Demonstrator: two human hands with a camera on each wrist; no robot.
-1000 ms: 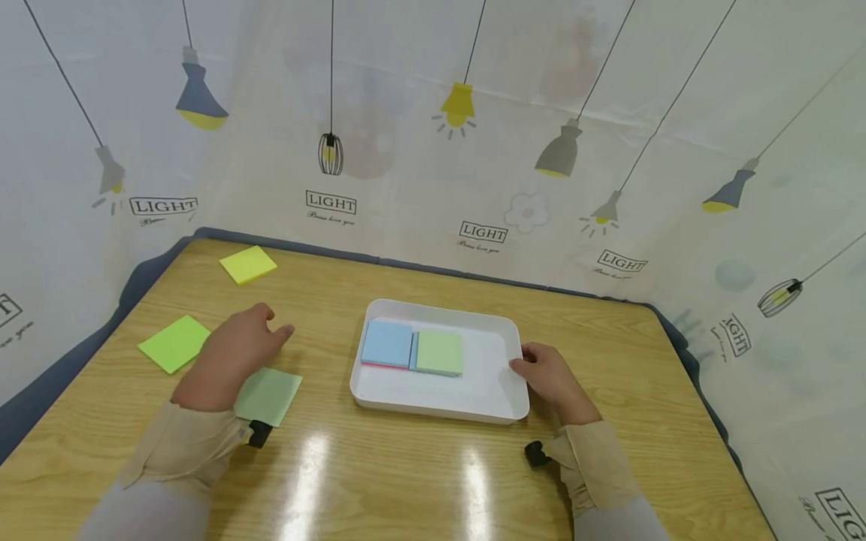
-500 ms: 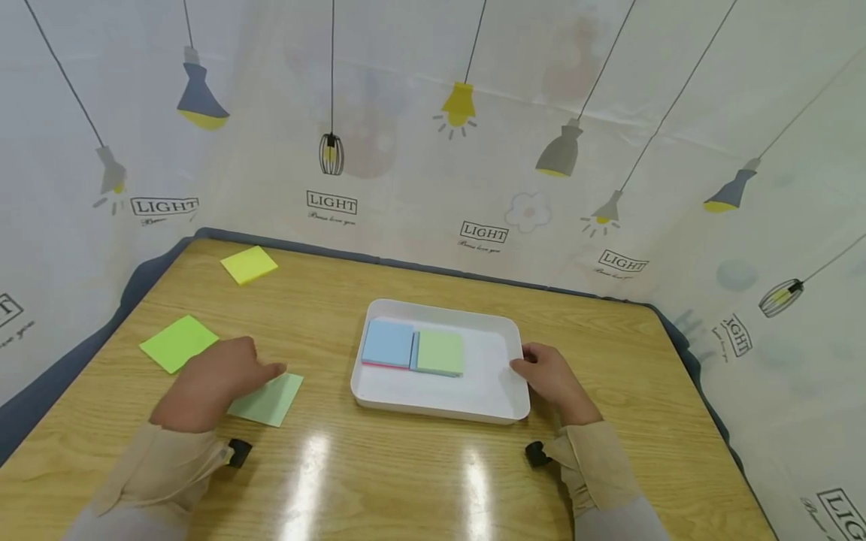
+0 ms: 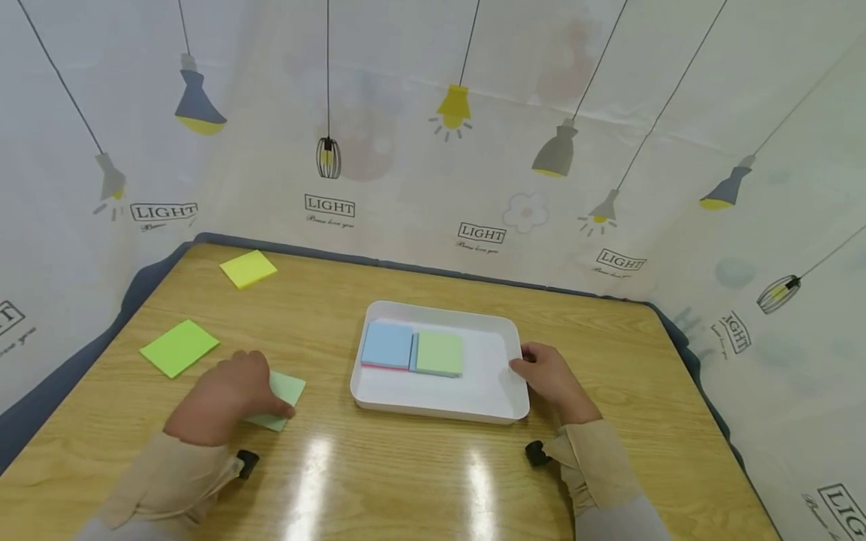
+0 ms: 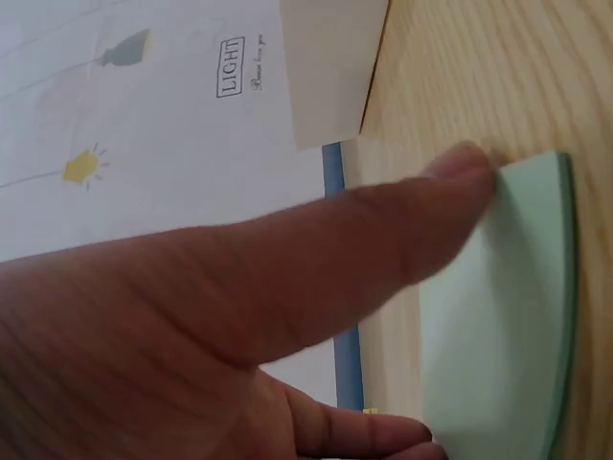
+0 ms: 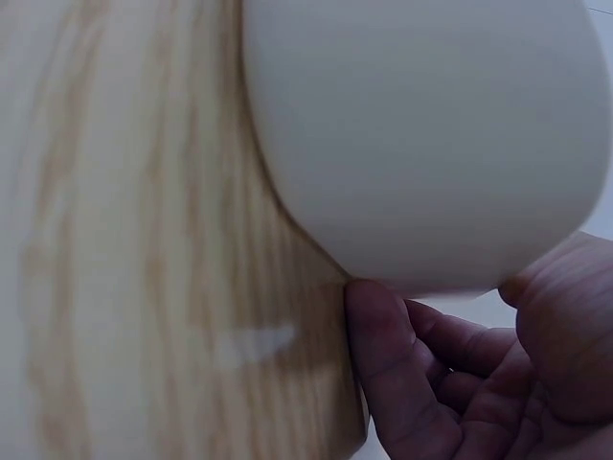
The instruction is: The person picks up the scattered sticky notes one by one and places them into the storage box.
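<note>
My left hand [image 3: 226, 394] is over a pale green sticky note pad [image 3: 287, 388] on the left part of the table. Its thumb lies at one edge of the pad and its fingertips at the opposite edge, gripping it across. In the left wrist view the pad [image 4: 508, 316] looks slightly bowed. The back of the hand hides part of it in the head view. My right hand [image 3: 551, 379] holds the right end of a white tray [image 3: 440, 409], thumb at the rim and fingers against the outer wall. Inside the tray, a blue pad [image 3: 387, 344] and a light green pad [image 3: 440, 353] sit side by side.
A bright green sticky note pad [image 3: 179, 348] lies left of my left hand. Farther back, a yellow pad [image 3: 248, 268] rests near the table's far left corner. A printed curtain [image 3: 406, 150] hangs behind the wooden table [image 3: 379, 481].
My left hand has come down and toward me onto the pale green pad, and its thumb and fingers now close across it. The right hand stays on the tray.
</note>
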